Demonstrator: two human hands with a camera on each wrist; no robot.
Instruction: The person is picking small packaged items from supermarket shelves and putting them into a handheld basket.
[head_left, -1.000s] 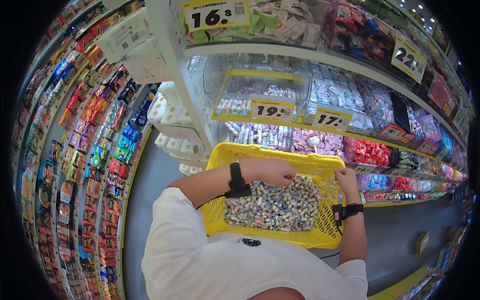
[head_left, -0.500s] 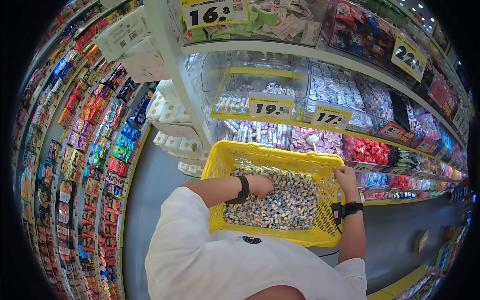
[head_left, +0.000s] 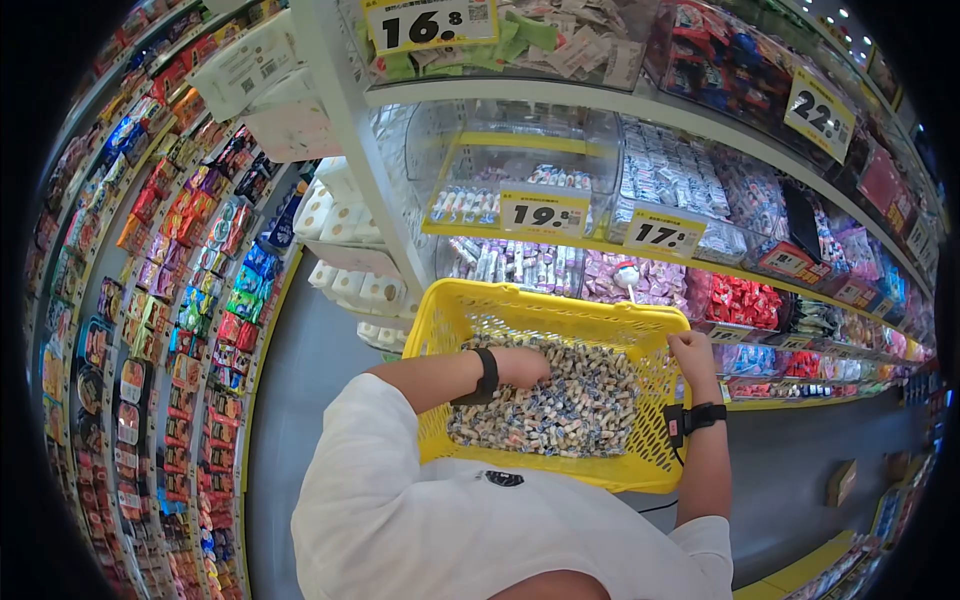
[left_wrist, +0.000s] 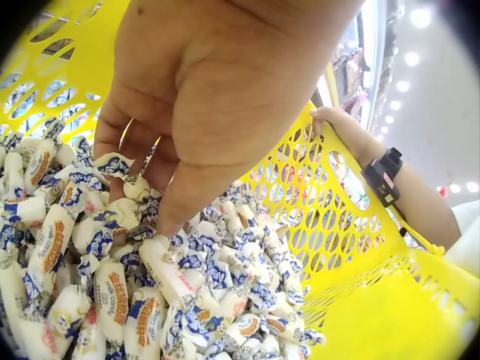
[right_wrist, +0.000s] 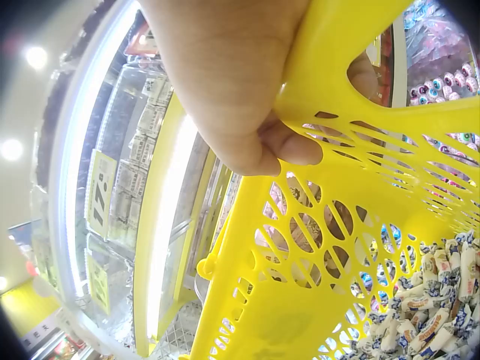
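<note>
A yellow plastic basket (head_left: pixel 560 302) holds a broad heap of white milk candies (head_left: pixel 560 415) in blue-printed twist wrappers. My left hand (head_left: pixel 520 368) is down in the left part of the heap. In the left wrist view its thumb and fingers curl round a few milk candies (left_wrist: pixel 136 187), with the fingertips partly hidden among the pieces. At the basket's right end, my right hand (head_left: pixel 692 358) grips the rim. The right wrist view shows that hand's thumb (right_wrist: pixel 289 146) hooked over the yellow edge.
Shelves with clear candy bins (head_left: pixel 670 180) and price tags stand in front, close behind the basket. Stacked white paper packs (head_left: pixel 350 215) stand at their left end. Packaged snacks fill the shelves (head_left: pixel 190 230) along the left side. Grey floor (head_left: pixel 300 400) shows between.
My left hand has dropped from above the candies into the heap, moving left and down, and has stayed there for the last half second. My right hand keeps its grip on the rim.
</note>
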